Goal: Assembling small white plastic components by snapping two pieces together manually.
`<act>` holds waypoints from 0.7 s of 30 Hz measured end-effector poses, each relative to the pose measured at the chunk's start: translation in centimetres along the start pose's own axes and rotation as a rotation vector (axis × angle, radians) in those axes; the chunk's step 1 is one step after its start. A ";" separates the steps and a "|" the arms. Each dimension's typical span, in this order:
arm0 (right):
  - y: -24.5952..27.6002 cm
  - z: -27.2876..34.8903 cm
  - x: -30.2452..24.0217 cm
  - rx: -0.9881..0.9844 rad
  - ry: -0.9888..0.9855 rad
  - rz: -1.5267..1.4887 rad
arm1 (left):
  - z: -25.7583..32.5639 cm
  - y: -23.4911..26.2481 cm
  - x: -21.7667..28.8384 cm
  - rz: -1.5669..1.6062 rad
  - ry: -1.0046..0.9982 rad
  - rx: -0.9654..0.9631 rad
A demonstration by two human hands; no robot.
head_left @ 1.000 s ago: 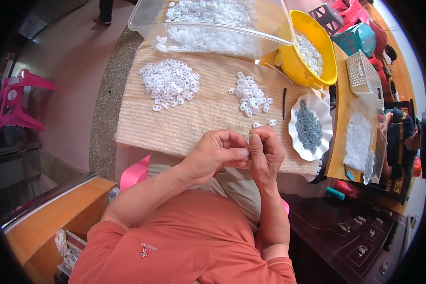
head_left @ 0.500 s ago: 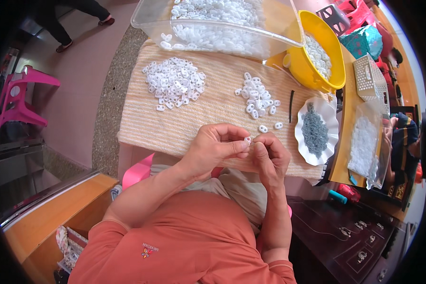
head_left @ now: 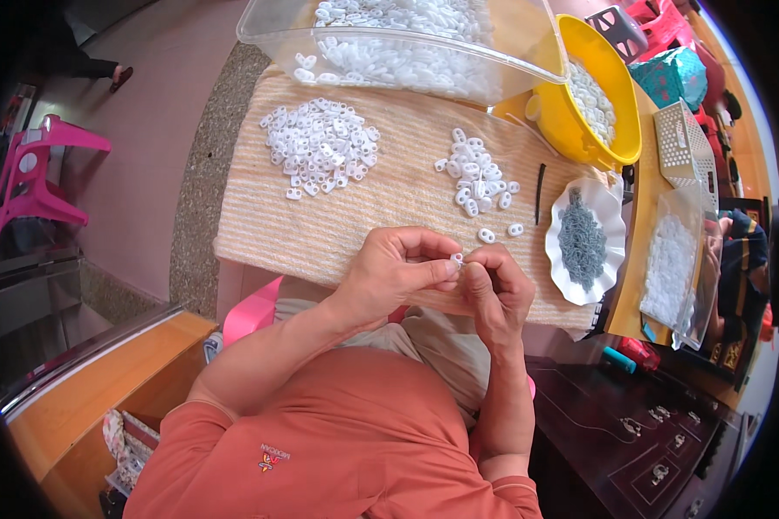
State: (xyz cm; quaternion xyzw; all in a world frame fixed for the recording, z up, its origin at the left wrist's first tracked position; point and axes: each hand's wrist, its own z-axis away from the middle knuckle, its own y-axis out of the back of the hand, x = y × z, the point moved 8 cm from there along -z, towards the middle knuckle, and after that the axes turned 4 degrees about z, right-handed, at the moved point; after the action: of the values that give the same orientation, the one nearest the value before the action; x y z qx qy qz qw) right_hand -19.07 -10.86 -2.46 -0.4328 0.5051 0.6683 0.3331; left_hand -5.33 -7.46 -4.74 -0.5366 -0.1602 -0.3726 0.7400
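Note:
My left hand (head_left: pixel 398 270) pinches a small white plastic piece with holes (head_left: pixel 457 258) between thumb and fingertips, just above the near part of the striped cloth. Right beside it, my right hand (head_left: pixel 500 290) is closed in a pinch, its fingertips meeting the piece; whatever they hold is too small to make out. Beyond my hands lie two loose oval white pieces (head_left: pixel 486 235) with two holes each. Behind these is a small heap of similar oval pieces (head_left: pixel 474 173). A larger pile of white two-holed pieces (head_left: pixel 320 143) lies farther left.
A scalloped white dish (head_left: pixel 616 251) holds small grey parts (head_left: pixel 582 238); a thin black stick (head_left: pixel 540 194) lies beside it. At the back stand a clear bin (head_left: pixel 273 30) and a yellow bucket (head_left: pixel 627 104), both with white pieces. A pink stool (head_left: pixel 39 186) stands left.
My hands keep almost the same pinch around the white piece. The person walking at the upper left has moved farther out of view. The whole view has shifted slightly.

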 end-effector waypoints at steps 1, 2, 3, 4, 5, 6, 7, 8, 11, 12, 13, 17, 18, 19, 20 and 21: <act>0.0 0.0 0.0 0.000 0.000 0.000 | 0.0 0.0 0.0 0.000 -0.004 -0.002; 0.0 0.0 0.1 0.008 -0.008 0.005 | 0.0 0.0 0.0 0.001 -0.004 -0.002; 0.1 0.0 0.2 0.016 -0.015 0.009 | 0.0 0.0 0.0 0.000 -0.008 -0.003; 0.1 0.0 0.2 0.016 -0.014 0.009 | 0.0 0.0 0.1 -0.002 -0.012 -0.005; 0.1 0.0 0.1 0.021 0.002 0.007 | 0.0 0.0 0.1 -0.001 -0.014 -0.004; 0.2 -0.1 0.0 0.027 0.018 0.005 | 0.1 0.0 0.1 -0.001 -0.005 -0.001; 0.2 -0.1 0.0 0.027 0.018 0.006 | 0.1 0.0 0.0 0.000 0.005 0.001; 0.1 -0.1 -0.1 0.021 0.027 0.011 | 0.1 0.0 0.1 0.001 0.004 0.001; 0.1 0.0 -0.3 0.013 0.058 0.024 | 0.1 -0.1 0.1 -0.007 0.000 -0.002; 0.0 0.0 -0.4 0.011 0.081 0.032 | 0.1 -0.1 0.2 -0.004 0.001 -0.005; 0.1 -0.1 -0.4 0.010 0.081 0.033 | 0.1 -0.1 0.2 -0.002 0.002 -0.008; 0.0 -0.1 -0.3 0.013 0.091 0.059 | 0.2 -0.1 0.1 -0.015 0.013 -0.001; 0.1 -0.1 -0.4 0.017 0.104 0.066 | 0.2 -0.1 0.1 -0.017 0.013 -0.004; 0.1 -0.1 -0.4 0.017 0.104 0.066 | 0.2 -0.1 0.1 -0.019 0.013 -0.007; 0.0 -0.1 -0.4 0.011 0.097 0.072 | 0.2 -0.1 0.0 -0.018 0.012 -0.008; 0.0 -0.1 -0.4 0.005 0.090 0.077 | 0.1 -0.1 0.0 -0.018 0.007 -0.013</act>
State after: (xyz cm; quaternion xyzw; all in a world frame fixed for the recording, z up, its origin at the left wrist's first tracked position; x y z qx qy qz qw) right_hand -18.88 -10.94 -2.14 -0.4419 0.5374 0.6592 0.2852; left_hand -5.39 -7.33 -4.65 -0.5388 -0.1602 -0.3822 0.7335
